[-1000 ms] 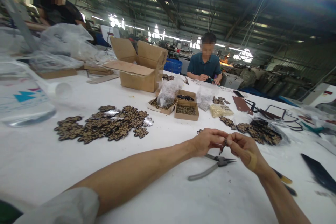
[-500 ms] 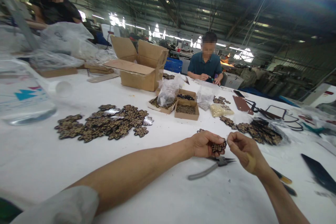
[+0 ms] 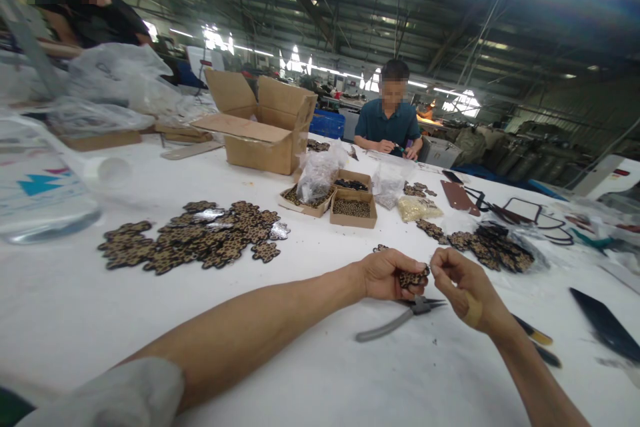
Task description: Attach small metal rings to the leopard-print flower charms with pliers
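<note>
Between the thumb and fingers of my left hand (image 3: 384, 272) is a leopard-print, scallop-edged patch (image 3: 413, 277). My right hand (image 3: 457, 285) is pinched right beside the patch's edge, and whatever its fingertips hold is too small to make out. A beige plaster or tape shows near that thumb's base. Grey-handled pliers (image 3: 395, 324) lie on the white table just below my hands, jaws pointing right. Another patch (image 3: 381, 248) peeks out behind my left hand. Small cardboard boxes of brass-coloured studs (image 3: 353, 207) and dark pieces stand further back.
A large patch pile (image 3: 200, 237) lies left, a second pile (image 3: 493, 247) right. Behind are an open carton (image 3: 263, 147) and a bag of yellowish bits (image 3: 419, 208). A clear jug (image 3: 45, 180) stands left, a dark flat object (image 3: 603, 320) right. A co-worker (image 3: 387, 121) sits opposite.
The whole view has shifted slightly, so things appear a little further left. Both hands keep nearly the same pose, the left still gripping the patch and the right pinched beside it.
</note>
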Tool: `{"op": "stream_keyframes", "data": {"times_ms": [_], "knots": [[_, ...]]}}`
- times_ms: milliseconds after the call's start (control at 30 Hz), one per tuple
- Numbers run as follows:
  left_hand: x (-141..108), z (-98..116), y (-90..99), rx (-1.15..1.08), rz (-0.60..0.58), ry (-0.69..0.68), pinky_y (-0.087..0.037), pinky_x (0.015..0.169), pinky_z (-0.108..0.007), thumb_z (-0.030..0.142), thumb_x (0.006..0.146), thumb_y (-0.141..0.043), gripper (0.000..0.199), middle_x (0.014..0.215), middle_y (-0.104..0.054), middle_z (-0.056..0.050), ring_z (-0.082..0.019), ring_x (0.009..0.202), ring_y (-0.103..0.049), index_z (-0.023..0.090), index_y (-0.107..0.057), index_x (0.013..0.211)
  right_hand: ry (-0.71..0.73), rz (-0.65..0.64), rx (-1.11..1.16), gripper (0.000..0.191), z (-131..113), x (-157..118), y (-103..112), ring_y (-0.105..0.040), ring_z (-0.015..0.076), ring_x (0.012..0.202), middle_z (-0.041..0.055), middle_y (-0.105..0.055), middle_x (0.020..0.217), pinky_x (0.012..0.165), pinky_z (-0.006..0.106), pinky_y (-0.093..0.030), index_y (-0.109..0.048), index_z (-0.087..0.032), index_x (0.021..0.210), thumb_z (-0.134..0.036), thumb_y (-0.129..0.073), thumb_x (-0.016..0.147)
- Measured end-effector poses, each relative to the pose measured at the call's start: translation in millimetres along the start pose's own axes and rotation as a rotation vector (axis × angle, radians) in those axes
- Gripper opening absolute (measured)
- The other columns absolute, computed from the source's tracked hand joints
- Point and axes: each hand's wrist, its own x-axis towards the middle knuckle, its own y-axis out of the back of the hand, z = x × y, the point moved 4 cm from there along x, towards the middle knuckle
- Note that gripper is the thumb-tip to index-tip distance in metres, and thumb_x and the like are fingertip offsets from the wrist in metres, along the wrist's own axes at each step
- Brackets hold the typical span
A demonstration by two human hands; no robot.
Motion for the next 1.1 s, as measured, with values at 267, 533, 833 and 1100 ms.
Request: {"op": "stream_keyframes", "data": {"times_ms": [267,533,833,1100], "knots": [[0,1,2.5,0.083,0.046,-0.033,-0.042,0.059,-0.028,0.022,0.069,-0.081,0.023,0.076,-0.067,-0.008,-0.015,0.064,-0.058,0.009,-0.065,0.078,0.032,0.023,-0.060,0.012,-3,-2,5,-0.048,0.0143,0.063,-0.0007,-0.053,0.071,0.055,0.026,-0.040,-0.054,-0.021,0.081,-0.029,-0.062,0.087],[-1,1,-5.2,0.065,-0.041,-0.042,-0.041,0.067,-0.029,0.024,0.070,-0.079,0.021,0.076,-0.065,-0.008,-0.015,0.065,-0.058,0.009,-0.065,0.077,0.063,0.024,-0.037,0.016,-3,-1,4,-0.053,0.0161,0.064,0.0009,-0.057,0.071,0.056,0.026,-0.044,-0.055,-0.022,0.083,-0.035,-0.063,0.086],[-3,1,-7.8,0.059,-0.054,-0.041,-0.036,0.064,-0.028,0.022,0.070,-0.079,0.022,0.075,-0.062,-0.007,-0.013,0.062,-0.052,0.011,-0.061,0.075,0.047,0.017,-0.065,0.011,2,-2,4,-0.051,0.0145,0.064,-0.0003,-0.055,0.075,0.057,0.027,-0.043,-0.053,-0.022,0.085,-0.030,-0.057,0.092],[-3,1,-9.9,0.084,-0.027,-0.094,-0.034,0.062,-0.028,0.021,0.070,-0.078,0.020,0.072,-0.060,-0.007,-0.012,0.061,-0.049,0.011,-0.061,0.072,0.030,-0.012,-0.070,0.019,2,0,4,-0.048,0.0137,0.062,0.0003,-0.055,0.073,0.053,0.026,-0.039,-0.054,-0.021,0.085,-0.036,-0.056,0.095]]}}
